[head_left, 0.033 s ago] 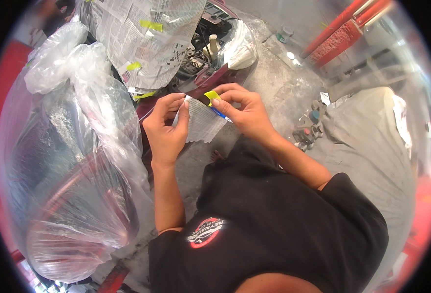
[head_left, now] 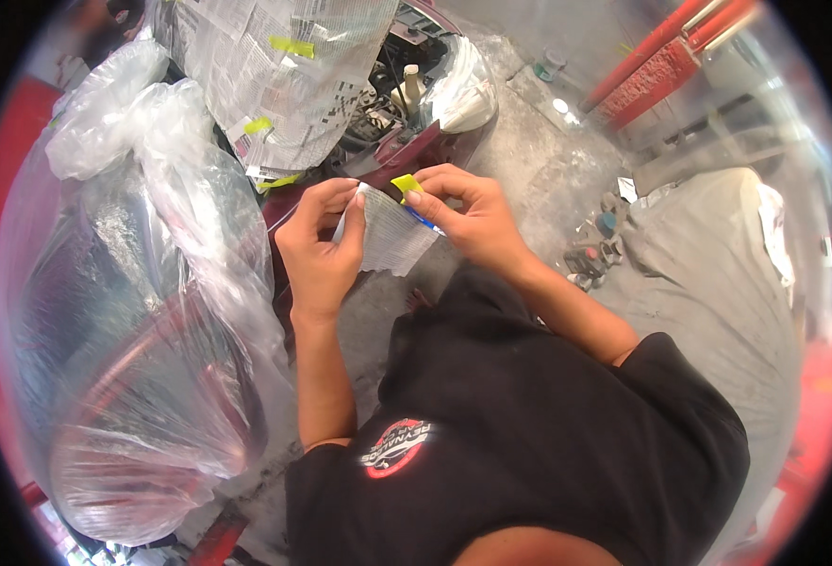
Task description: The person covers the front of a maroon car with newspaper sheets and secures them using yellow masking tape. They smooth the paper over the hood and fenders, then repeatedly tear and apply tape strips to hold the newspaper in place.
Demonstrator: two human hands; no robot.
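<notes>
A small piece of newspaper (head_left: 392,234) hangs between my two hands. My left hand (head_left: 322,247) pinches its upper left corner between thumb and fingertips. My right hand (head_left: 473,212) is closed at the paper's other side, with a strip of yellow-green tape (head_left: 406,186) between thumb and forefinger. The tape stands up past the fingertips, its lower end close to the paper. A blue patch shows along the paper's edge beneath my right thumb. Whether the tape sticks to the paper, I cannot tell.
Ahead is a dark red car with an exposed engine bay (head_left: 364,123). Newspaper sheets (head_left: 293,85) with yellow-green tape cover part of it. Clear plastic sheeting (head_left: 142,311) drapes the left side. To the right are a grey cover (head_left: 708,264), small containers (head_left: 607,224) and red metal posts (head_left: 657,75).
</notes>
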